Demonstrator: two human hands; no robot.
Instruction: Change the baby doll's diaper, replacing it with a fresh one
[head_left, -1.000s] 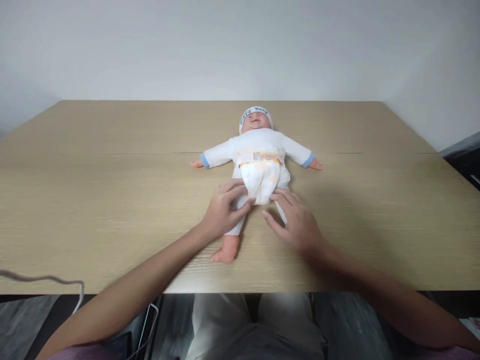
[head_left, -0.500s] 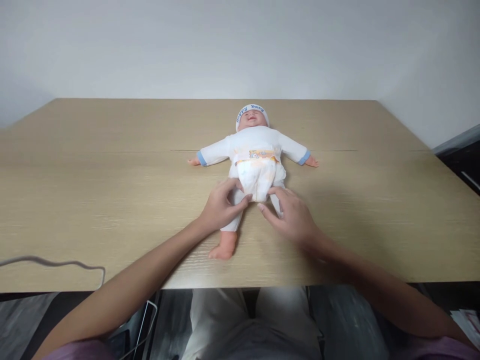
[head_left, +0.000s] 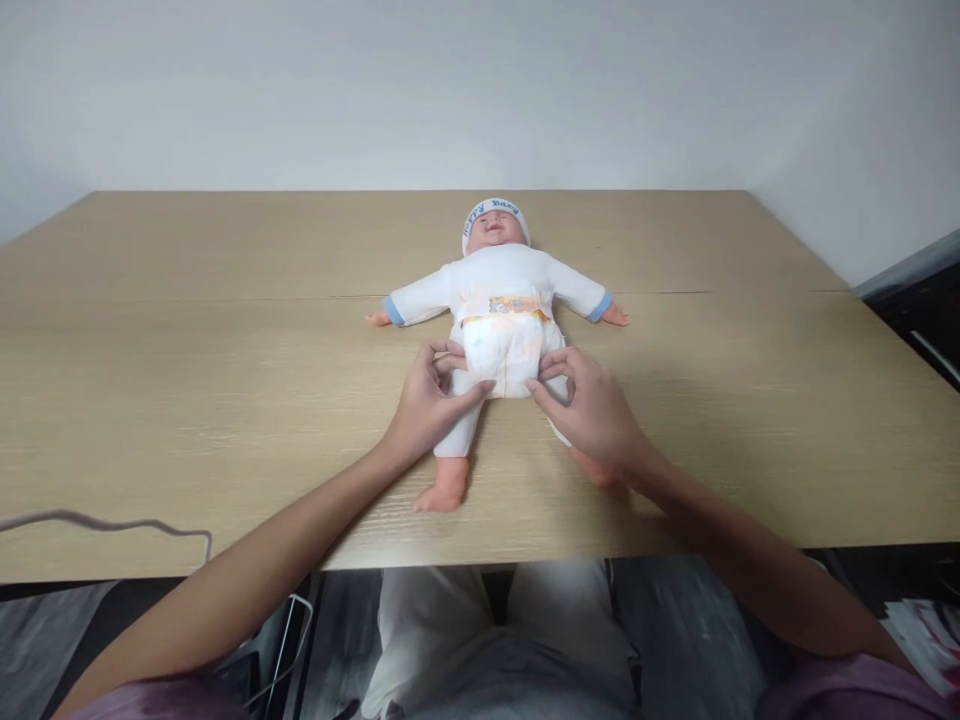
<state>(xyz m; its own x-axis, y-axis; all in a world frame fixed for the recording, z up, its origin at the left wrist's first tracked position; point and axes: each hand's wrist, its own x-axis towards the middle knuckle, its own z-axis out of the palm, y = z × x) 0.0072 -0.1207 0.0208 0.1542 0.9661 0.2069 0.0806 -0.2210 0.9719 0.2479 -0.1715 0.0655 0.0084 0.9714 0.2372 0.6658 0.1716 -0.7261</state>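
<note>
A baby doll (head_left: 496, 275) in a white suit and white cap lies on its back in the middle of the wooden table (head_left: 225, 340), arms spread. A white diaper (head_left: 504, 345) with an orange waistband is wrapped round its hips. My left hand (head_left: 424, 405) pinches the diaper's lower left edge at the doll's leg. My right hand (head_left: 589, 405) pinches the lower right edge and covers the doll's other leg. One bare doll foot (head_left: 442, 492) shows near the table's front edge.
A grey cable (head_left: 112, 525) lies on the table's front left corner and hangs over the edge. A white wall stands behind the table. Dark furniture (head_left: 922, 320) sits at the right. My lap shows below the front edge.
Both hands have slid up from the doll's thighs to the diaper's leg edges, and their fingers have closed into pinches. The view has shifted slightly.
</note>
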